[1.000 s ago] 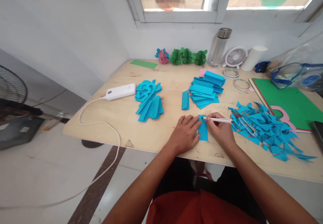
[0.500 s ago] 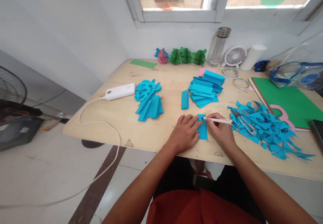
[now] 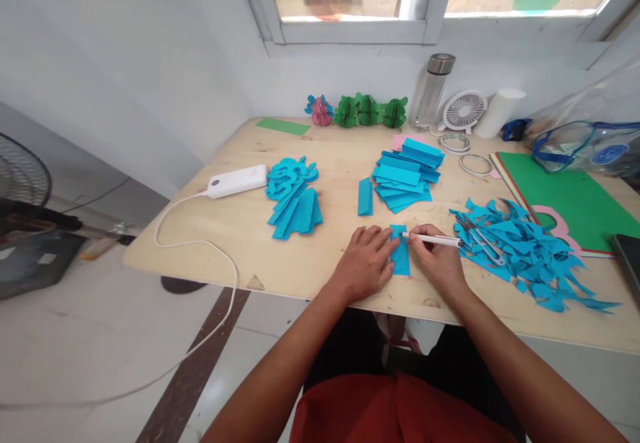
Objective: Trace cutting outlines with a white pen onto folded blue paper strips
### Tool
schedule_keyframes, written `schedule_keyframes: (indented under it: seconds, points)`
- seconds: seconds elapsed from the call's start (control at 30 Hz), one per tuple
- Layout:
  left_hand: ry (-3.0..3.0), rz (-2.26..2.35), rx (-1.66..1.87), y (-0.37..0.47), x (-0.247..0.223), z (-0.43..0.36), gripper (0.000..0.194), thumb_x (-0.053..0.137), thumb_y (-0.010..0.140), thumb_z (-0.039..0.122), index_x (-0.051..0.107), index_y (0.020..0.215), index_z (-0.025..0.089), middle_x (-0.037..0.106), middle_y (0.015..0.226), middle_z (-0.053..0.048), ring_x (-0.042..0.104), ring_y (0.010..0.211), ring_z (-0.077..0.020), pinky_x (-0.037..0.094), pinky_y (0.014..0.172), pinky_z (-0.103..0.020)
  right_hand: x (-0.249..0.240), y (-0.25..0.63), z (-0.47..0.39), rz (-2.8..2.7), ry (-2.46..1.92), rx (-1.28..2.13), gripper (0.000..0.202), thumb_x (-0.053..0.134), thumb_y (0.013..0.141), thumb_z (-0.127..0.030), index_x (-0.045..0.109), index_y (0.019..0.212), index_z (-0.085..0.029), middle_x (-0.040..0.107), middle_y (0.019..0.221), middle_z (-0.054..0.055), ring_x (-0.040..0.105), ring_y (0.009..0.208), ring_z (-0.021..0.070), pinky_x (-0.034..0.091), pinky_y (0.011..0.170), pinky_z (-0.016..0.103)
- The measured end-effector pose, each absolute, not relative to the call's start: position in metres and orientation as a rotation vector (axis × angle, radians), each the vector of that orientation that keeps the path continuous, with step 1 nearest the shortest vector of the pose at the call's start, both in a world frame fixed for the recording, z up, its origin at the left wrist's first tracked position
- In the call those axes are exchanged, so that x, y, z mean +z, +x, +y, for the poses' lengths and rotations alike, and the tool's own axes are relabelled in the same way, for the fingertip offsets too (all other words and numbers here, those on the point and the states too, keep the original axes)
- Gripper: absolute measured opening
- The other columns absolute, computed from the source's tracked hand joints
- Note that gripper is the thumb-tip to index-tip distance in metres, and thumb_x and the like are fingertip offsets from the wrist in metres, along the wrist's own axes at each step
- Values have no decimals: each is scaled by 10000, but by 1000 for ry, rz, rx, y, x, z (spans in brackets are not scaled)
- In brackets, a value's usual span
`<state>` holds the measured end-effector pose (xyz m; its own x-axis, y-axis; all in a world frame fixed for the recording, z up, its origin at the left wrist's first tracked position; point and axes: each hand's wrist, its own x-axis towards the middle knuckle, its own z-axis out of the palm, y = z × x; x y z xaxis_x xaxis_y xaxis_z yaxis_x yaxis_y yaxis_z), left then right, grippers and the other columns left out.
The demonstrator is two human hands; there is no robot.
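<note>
A blue paper strip point(image 3: 401, 260) lies on the wooden table near its front edge. My left hand point(image 3: 367, 263) rests flat on the table, its spread fingertips pressing the strip's left side. In my right hand point(image 3: 436, 261) is a white pen point(image 3: 433, 238), pinched between thumb and fingers, with its tip at the upper right of the strip. Beyond the strip sits a stack of folded blue papers point(image 3: 407, 176), and one single folded piece point(image 3: 365, 196) stands apart to its left. Blue paper scraps point(image 3: 535, 250) are heaped right of my right hand, with scissors point(image 3: 483, 238) on them.
Cut blue papers point(image 3: 295, 200) lie at left beside a white power bank point(image 3: 237, 181) with a cable. Along the wall stand paper ornaments point(image 3: 367, 110), a bottle point(image 3: 434, 93) and a small fan point(image 3: 464, 111). Tape rolls point(image 3: 475, 164) and green sheets point(image 3: 575, 200) are at right.
The view has shifted very slightly. Both hands, the pen and the paper strip keep nearly the same places.
</note>
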<state>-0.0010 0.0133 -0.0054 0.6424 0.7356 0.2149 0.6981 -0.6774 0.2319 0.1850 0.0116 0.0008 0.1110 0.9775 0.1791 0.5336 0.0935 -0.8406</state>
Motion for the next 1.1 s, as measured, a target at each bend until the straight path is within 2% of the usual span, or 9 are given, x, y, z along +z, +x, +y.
schedule_keyframes:
  seconds: [0.43, 0.8, 1.1]
  points:
    - [2722, 1187, 427, 0, -3, 13, 439, 452, 927, 321, 502, 1355, 240, 459, 1463, -71, 390, 1312, -294, 284, 1108, -513, 2, 187, 8, -1570, -1578, 630, 205, 527, 841, -389, 608, 781, -211, 630, 663, -2, 527, 563, 140, 397, 552, 263]
    - [2709, 1185, 439, -1, -4, 14, 439, 473, 913, 313, 517, 1343, 237, 465, 1457, -82, 390, 1311, -299, 283, 1107, -519, 3, 190, -2, -1562, -1582, 633, 213, 517, 859, -384, 620, 807, -204, 648, 733, 11, 522, 575, 130, 400, 562, 258]
    - [2740, 1188, 445, -1, -4, 13, 424, 483, 916, 312, 529, 1335, 263, 474, 1445, -71, 394, 1310, -291, 292, 1105, -510, 2, 189, -8, -1588, -1575, 568, 215, 514, 865, -395, 613, 807, -214, 610, 657, -10, 496, 530, 124, 381, 519, 250]
